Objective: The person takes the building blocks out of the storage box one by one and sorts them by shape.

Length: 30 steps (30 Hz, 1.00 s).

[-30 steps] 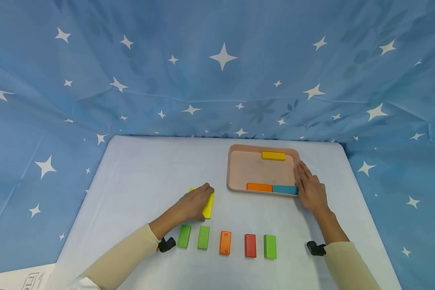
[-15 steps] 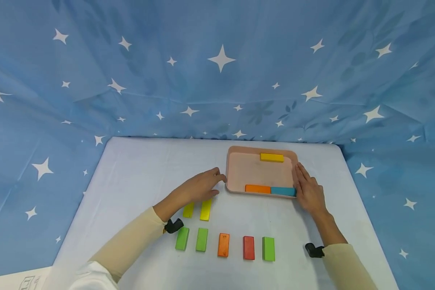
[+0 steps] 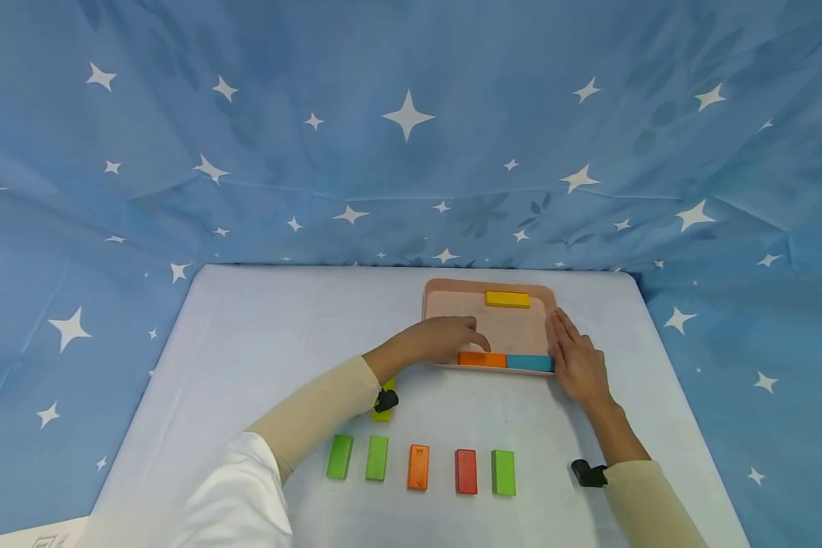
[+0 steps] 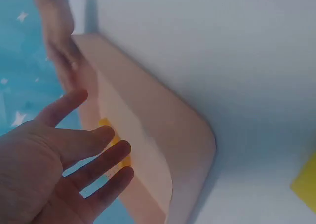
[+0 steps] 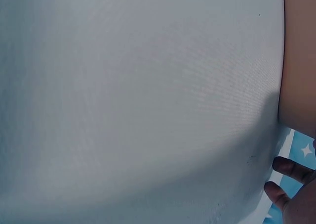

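Note:
A pink tray [image 3: 430, 304] sits at the back right of the white table. It holds a yellow block [image 3: 508, 299] at its far edge and an orange block [image 3: 482, 359] and a blue block [image 3: 530, 363] end to end at its near edge. My left hand [image 3: 452, 339] reaches over the tray's left part, holding nothing, its fingertips just above the orange block. In the left wrist view its fingers [image 4: 94, 159] are spread in front of the tray [image 4: 163, 135]. My right hand [image 3: 575, 361] lies flat against the tray's right side.
A yellow block [image 3: 383, 411] lies on the table, partly hidden under my left forearm. Nearer me runs a row of blocks: green [image 3: 339, 457], green [image 3: 377, 457], orange [image 3: 418, 466], red [image 3: 466, 471], green [image 3: 503, 473]. Blue starred cloth surrounds the table.
My left hand let go of the yellow blocks on the table and moved right, over the tray's left part. The right hand stayed against the tray.

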### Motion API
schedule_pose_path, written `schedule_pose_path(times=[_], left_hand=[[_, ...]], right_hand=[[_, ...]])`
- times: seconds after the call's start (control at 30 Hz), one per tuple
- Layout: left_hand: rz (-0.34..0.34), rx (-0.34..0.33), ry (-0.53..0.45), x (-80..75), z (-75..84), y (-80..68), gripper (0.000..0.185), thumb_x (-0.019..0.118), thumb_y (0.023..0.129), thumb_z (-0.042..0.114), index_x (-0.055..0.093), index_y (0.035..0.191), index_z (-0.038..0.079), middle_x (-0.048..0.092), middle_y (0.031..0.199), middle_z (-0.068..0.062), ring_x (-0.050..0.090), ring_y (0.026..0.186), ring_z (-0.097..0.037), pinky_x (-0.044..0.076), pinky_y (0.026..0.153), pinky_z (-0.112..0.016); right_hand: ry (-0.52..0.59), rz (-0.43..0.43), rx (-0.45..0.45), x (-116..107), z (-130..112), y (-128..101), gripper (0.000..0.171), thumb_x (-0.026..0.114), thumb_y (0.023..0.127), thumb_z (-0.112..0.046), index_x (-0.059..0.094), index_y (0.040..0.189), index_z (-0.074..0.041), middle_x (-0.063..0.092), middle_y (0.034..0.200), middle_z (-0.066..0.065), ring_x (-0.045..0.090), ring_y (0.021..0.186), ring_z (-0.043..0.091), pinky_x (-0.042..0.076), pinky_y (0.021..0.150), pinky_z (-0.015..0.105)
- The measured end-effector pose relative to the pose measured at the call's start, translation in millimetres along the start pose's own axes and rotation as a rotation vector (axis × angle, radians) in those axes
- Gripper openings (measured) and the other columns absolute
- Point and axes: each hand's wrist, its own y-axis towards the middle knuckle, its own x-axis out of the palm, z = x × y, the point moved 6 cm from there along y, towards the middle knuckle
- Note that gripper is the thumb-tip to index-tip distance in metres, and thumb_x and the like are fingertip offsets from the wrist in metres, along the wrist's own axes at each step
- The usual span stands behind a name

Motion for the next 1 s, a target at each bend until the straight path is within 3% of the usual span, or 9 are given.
schedule_pose_path(times=[0.2, 0.3, 0.5, 0.63, 0.73, 0.83, 1.0], left_hand=[[-0.071, 0.004, 0.070, 12.4, 5.8, 16.8, 0.043, 0.059, 0.107, 0.012, 0.065, 0.141, 0.037, 0.061, 0.139, -0.002, 0.062, 0.120, -0.018, 0.053, 0.105, -0.033], [-0.101, -0.020, 0.077, 13.8, 5.4, 19.4, 0.042, 0.059, 0.107, 0.014, 0.064, 0.141, 0.039, 0.059, 0.139, -0.003, 0.062, 0.119, -0.019, 0.052, 0.104, -0.035], [-0.104, -0.026, 0.109, 13.0, 2.9, 22.3, 0.042, 0.064, 0.105, 0.016, 0.062, 0.141, 0.038, 0.054, 0.148, 0.000, 0.058, 0.126, -0.020, 0.050, 0.107, -0.039], [-0.109, -0.005, 0.158, 15.7, -0.6, 24.5, 0.051, 0.061, 0.106, 0.015, 0.052, 0.153, 0.032, 0.037, 0.167, 0.007, 0.047, 0.147, -0.019, 0.043, 0.118, -0.042], [-0.122, 0.001, 0.186, 18.5, -2.4, 26.4, 0.064, 0.060, 0.106, 0.013, 0.037, 0.163, 0.030, 0.030, 0.171, 0.010, 0.039, 0.153, -0.018, 0.038, 0.122, -0.039], [-0.140, -0.008, 0.185, 19.8, -3.5, 27.0, 0.072, 0.061, 0.104, 0.011, 0.029, 0.166, 0.030, 0.036, 0.169, 0.006, 0.038, 0.154, -0.019, 0.035, 0.124, -0.037], [-0.179, -0.039, 0.145, 18.7, -3.6, 25.2, 0.075, 0.063, 0.103, 0.010, 0.028, 0.166, 0.032, 0.045, 0.163, 0.005, 0.048, 0.146, -0.018, 0.040, 0.120, -0.038]], right_hand=[[0.002, 0.029, -0.011, 0.3, 0.3, -1.7, 0.058, 0.045, 0.109, -0.018, 0.029, 0.164, -0.007, 0.027, 0.172, 0.011, 0.056, 0.106, 0.043, 0.048, 0.083, 0.065], [0.005, 0.034, -0.017, -0.2, 0.0, -2.2, 0.058, 0.045, 0.110, -0.017, 0.029, 0.164, -0.007, 0.027, 0.172, 0.011, 0.056, 0.106, 0.043, 0.048, 0.083, 0.065], [0.013, 0.022, -0.010, -0.4, 1.2, -2.2, 0.057, 0.043, 0.110, -0.017, 0.028, 0.165, -0.008, 0.024, 0.173, 0.009, 0.055, 0.110, 0.043, 0.047, 0.086, 0.066], [0.010, 0.019, -0.005, -0.9, 1.4, -1.7, 0.057, 0.043, 0.110, -0.018, 0.028, 0.165, -0.008, 0.024, 0.173, 0.009, 0.055, 0.111, 0.043, 0.047, 0.086, 0.066], [0.011, 0.014, -0.002, -1.4, 1.0, -1.8, 0.057, 0.043, 0.110, -0.019, 0.028, 0.165, -0.008, 0.024, 0.173, 0.009, 0.055, 0.111, 0.043, 0.047, 0.087, 0.066], [0.015, 0.009, 0.001, -1.5, 0.6, -1.6, 0.057, 0.043, 0.110, -0.019, 0.028, 0.164, -0.008, 0.024, 0.173, 0.009, 0.055, 0.111, 0.043, 0.047, 0.087, 0.065], [0.017, 0.009, 0.002, -2.0, -0.1, -1.6, 0.056, 0.043, 0.111, -0.019, 0.029, 0.164, -0.008, 0.025, 0.172, 0.010, 0.055, 0.111, 0.044, 0.047, 0.087, 0.065]])
